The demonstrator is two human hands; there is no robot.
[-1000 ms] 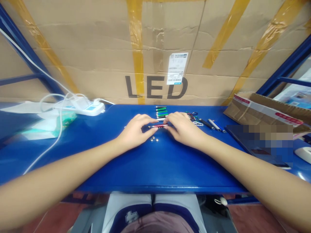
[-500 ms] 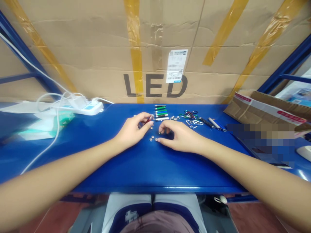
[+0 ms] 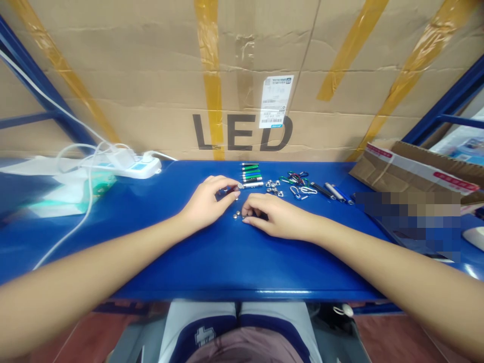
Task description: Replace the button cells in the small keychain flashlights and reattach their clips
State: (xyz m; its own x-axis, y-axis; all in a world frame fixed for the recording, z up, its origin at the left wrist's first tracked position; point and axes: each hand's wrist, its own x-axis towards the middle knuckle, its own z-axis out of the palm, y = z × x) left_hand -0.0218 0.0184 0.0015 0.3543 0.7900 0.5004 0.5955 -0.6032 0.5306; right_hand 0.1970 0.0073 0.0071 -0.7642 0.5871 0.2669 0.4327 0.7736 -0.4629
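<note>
My left hand [image 3: 212, 201] is closed in a pinch around a small metal-ended tube [image 3: 239, 186]; its body is mostly hidden by the fingers. Close by on the right, my right hand [image 3: 270, 214] has thumb and forefinger brought together at the tabletop on a small silver button cell, nearly covered by the fingertips. Loose button cells [image 3: 235, 216] lie just left of these fingertips. Beyond the hands, several green tubes [image 3: 251, 170] are lined up with a silver tube [image 3: 252, 185]. Small silver end caps [image 3: 273, 190] are scattered to the right of them.
Coloured carabiners [image 3: 298, 179] and black, silver and blue tubes [image 3: 333, 191] lie farther right on the blue table [image 3: 227, 267]. An open cardboard box [image 3: 416, 171] stands at the right. A white power strip [image 3: 139, 169] with cables sits at the left, before a large carton [image 3: 151, 75].
My right thumb and forefinger have closed together over a button cell. My left hand has turned the tube slightly, so its metal end shows more. Silver end caps behind the right hand are now uncovered.
</note>
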